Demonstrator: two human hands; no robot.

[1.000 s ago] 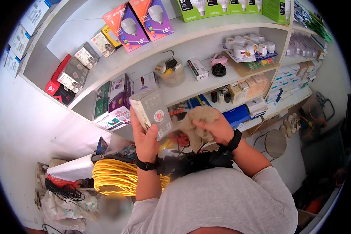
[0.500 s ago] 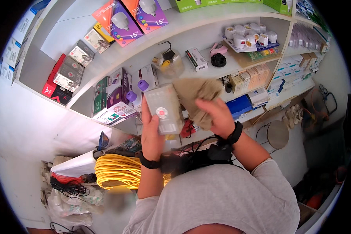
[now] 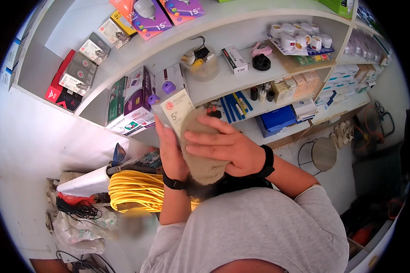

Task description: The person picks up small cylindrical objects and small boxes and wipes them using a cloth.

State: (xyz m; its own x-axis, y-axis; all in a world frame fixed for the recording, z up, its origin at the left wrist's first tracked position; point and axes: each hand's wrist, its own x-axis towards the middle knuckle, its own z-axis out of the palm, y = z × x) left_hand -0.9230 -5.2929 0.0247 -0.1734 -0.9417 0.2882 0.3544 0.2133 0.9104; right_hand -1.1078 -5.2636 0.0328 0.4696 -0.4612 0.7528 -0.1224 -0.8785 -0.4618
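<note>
Two hands meet in front of my chest, just above the grey shirt [image 3: 259, 232]. My right hand [image 3: 228, 148] lies spread flat on a tan cloth [image 3: 204, 159], fingers apart and pointing to nine o'clock, pressing the cloth against a pack [image 3: 174, 111]. That pack is a clear, flat blister with a pale card inside and two purple caps [image 3: 161, 93] at its top; it stands upright and tilts slightly toward eleven o'clock. My left hand [image 3: 168, 150] grips its lower left edge, fingers curled round it from behind. At eight o'clock from the hands lies a yellow cable coil [image 3: 134, 191]. Farther off, at twelve o'clock, white shelves [image 3: 223, 82] carry boxes and a plastic tub [image 3: 200, 63].
</note>
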